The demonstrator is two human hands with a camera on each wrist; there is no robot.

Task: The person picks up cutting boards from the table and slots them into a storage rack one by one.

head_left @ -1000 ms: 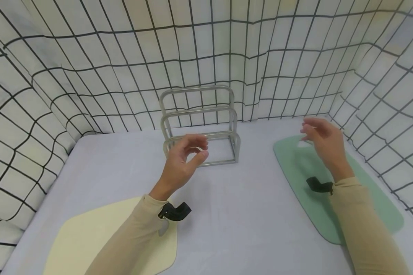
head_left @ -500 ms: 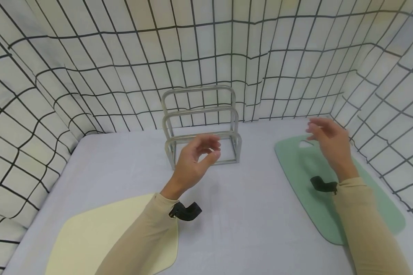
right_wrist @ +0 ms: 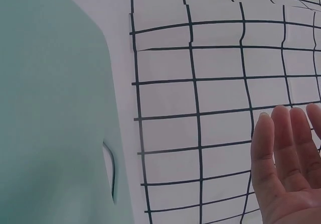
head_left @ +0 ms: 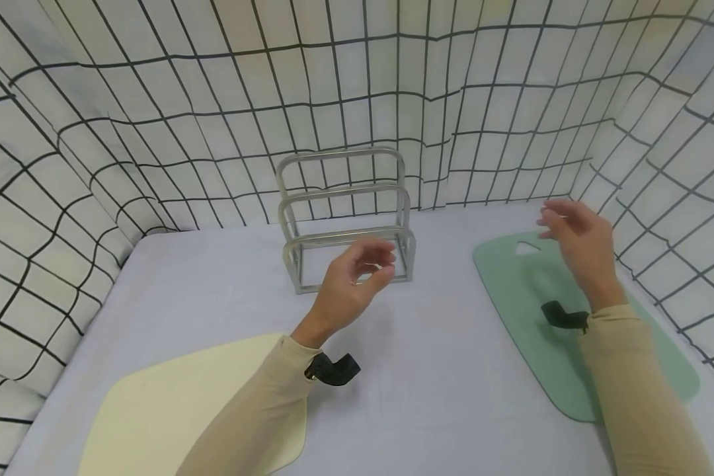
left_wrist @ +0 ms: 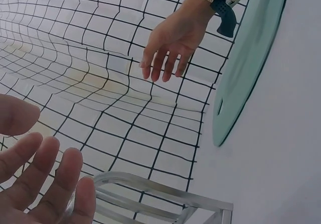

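Head view: left hand [head_left: 354, 284], empty, fingers loosely bent, hung before a three-hoop metal rack [head_left: 345, 192], upright on its own broad frame. Right hand [head_left: 586, 248], empty, relaxed, hung over a green cutting board [head_left: 553, 357], laid flat, likely for stability; cream board [head_left: 184, 403] lay opposite. Left wrist: fingers overlapped the rack, ungripped. Right wrist: fingers stood clear of the handle slot [right_wrist: 109, 174].

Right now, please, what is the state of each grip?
Left grip: open, holding nothing, near the metal rack.
Right grip: open, holding nothing, apart from the green board.
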